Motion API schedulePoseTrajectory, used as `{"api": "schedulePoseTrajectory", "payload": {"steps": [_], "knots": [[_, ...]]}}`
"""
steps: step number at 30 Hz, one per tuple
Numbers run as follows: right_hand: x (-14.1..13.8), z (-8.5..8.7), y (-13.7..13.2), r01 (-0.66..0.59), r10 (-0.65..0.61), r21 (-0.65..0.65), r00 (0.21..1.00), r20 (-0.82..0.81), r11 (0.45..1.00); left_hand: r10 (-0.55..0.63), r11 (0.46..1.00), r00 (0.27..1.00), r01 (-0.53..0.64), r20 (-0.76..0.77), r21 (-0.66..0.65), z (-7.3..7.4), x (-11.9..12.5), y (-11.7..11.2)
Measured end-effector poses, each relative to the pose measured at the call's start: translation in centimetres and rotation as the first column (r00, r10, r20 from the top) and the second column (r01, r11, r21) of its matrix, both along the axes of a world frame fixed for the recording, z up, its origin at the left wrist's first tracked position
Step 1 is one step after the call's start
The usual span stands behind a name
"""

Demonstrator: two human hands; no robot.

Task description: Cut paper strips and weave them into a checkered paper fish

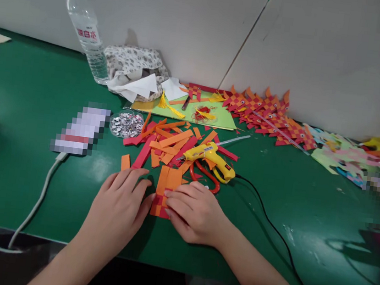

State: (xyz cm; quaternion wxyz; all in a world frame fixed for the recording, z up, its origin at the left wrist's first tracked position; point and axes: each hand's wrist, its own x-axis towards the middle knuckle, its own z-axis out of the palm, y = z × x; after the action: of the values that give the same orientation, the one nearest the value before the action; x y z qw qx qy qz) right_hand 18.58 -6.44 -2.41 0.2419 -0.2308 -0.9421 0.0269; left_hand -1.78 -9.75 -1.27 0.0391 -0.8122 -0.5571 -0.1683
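Orange and red strips are woven into a small checkered piece (168, 180), which lies flat on the green table in front of me. My right hand (197, 212) covers its right side, fingers pressed together on the weave. At the left edge, my left hand (122, 201) rests with its fingers apart and curved, the thumb tip at the piece's side. Just beyond is a heap of loose orange and red strips (172, 142). A yellow hot glue gun (209, 156) lies on the heap's right side, partly over red-handled scissors (214, 182).
A dish of googly eyes (126, 124), a phone (82, 129) on a white cable and a water bottle (86, 28) stand left. Finished woven fish (270, 113) pile against the wall. The glue gun's black cord (270, 219) runs off the right front edge.
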Motion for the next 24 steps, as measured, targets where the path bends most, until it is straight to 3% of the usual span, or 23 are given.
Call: {"api": "schedulePoseTrajectory", "payload": {"steps": [5,9,15,19,24], "knots": [[-0.1,0.0,-0.1,-0.095,0.095,-0.015,0.995,0.004,0.995,-0.011,0.999,0.998,0.014,0.065,-0.051,-0.3,-0.2,-1.3],[-0.1,0.1,-0.2,-0.142,0.143,-0.037,0.989,0.033,0.989,0.018,0.999,0.997,-0.016,0.073,-0.033,-0.6,-0.5,-1.0],[-0.1,0.2,-0.2,-0.158,0.159,-0.019,0.986,0.059,0.987,0.026,0.999,1.0,-0.026,0.015,0.025,0.1,-0.4,1.9],[-0.1,0.1,-0.2,-0.157,0.157,-0.012,0.985,0.068,0.988,-0.015,1.0,1.0,0.015,-0.016,-0.017,1.0,0.8,4.0],[0.0,0.0,-0.2,-0.162,0.162,-0.007,0.983,0.089,0.987,-0.035,0.999,0.997,0.034,-0.07,-0.013,1.4,1.7,5.0]]}}
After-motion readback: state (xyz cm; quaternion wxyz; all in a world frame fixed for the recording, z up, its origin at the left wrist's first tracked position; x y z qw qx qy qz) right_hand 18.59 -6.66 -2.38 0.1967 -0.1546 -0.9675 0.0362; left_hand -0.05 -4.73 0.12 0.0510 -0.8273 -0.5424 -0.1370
